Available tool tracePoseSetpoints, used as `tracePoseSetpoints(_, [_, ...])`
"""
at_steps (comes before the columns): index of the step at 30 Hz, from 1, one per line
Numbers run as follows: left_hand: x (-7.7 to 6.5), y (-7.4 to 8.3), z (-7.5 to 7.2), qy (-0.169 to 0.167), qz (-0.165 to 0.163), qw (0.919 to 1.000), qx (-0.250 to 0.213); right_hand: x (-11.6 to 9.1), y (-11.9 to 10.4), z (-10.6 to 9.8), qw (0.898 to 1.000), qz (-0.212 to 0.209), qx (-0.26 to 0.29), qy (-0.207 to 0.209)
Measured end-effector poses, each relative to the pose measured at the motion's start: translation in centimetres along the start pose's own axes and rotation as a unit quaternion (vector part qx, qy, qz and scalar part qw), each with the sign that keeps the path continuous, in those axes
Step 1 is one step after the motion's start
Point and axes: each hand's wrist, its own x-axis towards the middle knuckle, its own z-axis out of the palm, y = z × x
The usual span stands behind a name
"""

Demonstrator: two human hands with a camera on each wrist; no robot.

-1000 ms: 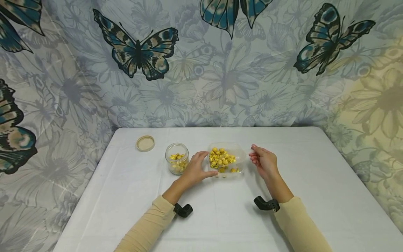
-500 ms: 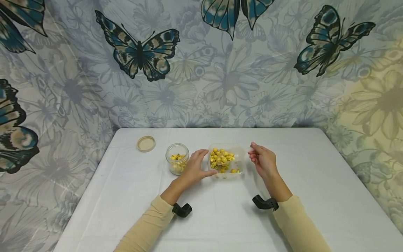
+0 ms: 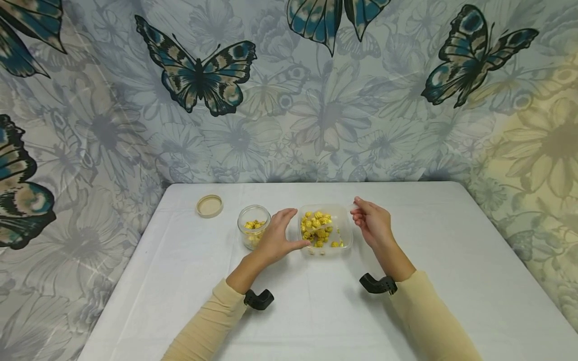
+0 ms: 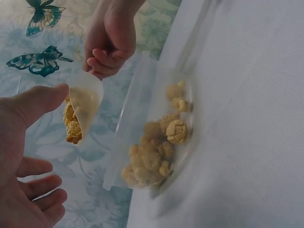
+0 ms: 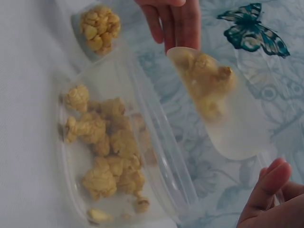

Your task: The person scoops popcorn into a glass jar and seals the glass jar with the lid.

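My right hand (image 3: 374, 223) grips the thin handle of a clear plastic scoop (image 5: 242, 126), pinched between thumb and fingers. Several pieces of yellow popcorn (image 4: 73, 126) lie in the scoop, which is raised above a clear plastic container (image 3: 345, 228). More popcorn (image 5: 111, 142) is heaped in that container, mostly on its left side. My left hand (image 3: 274, 240) hovers at the container's left side, thumb and fingers spread, with nothing in its grasp. Just left of it stands a glass jar (image 3: 244, 230), partly hidden by the hand and partly filled with popcorn.
A round beige lid (image 3: 209, 206) lies at the back left of the white-covered table (image 3: 289, 321). Behind the table hangs a backdrop (image 3: 325, 120) printed with butterflies and flowers.
My right hand has moved slightly left and away from me, and the scoop has shifted left over the container. My left hand has drifted a little left. Jar and lid stay put.
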Motion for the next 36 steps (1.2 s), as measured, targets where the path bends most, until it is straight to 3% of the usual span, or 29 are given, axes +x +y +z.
tracePoseSetpoints(13, [0.1, 0.6, -1.7, 0.026, -0.002, 0.9996, -0.006, 0.2, -0.4, 1.8, 1.0, -0.004, 0.001, -0.013])
tracePoseSetpoints(26, [-0.1, 0.0, -3.1, 0.059, 0.003, 0.9982, 0.012, 0.6, -0.1, 3.2, 1.0, -0.001, 0.007, -0.007])
tracePoseSetpoints(33, [-0.5, -0.4, -3.9, 0.055, -0.045, 0.9973, 0.017, 0.6, 0.1, 4.1, 1.0, -0.011, 0.005, -0.022])
tracePoseSetpoints(36, [-0.6, -0.6, -4.3, 0.06, -0.049, 0.9968, 0.021, 0.6, 0.2, 4.5, 1.0, -0.01, 0.003, -0.024])
